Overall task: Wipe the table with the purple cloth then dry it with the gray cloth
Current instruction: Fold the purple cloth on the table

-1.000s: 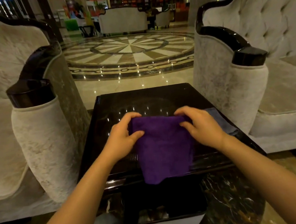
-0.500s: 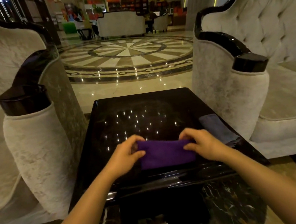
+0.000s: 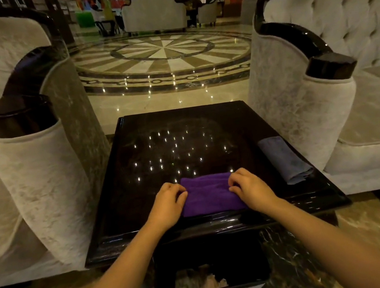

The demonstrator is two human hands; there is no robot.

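Both forearms reach forward over the near edge of the glossy black square table (image 3: 147, 197). The left hand (image 3: 168, 204) and right hand (image 3: 250, 190) lie palm-down, fingers curled, pinching the ends of the folded purple terry cloth (image 3: 209, 194) that lies flat between them. The folded gray cloth (image 3: 284, 159) lies beyond the right fingertips (near the table's right edge), untouched.

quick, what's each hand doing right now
Left hand: fingers curled, closed on the left edge of the folded purple cloth.
Right hand: fingers curled, closed on the cloth's right edge.
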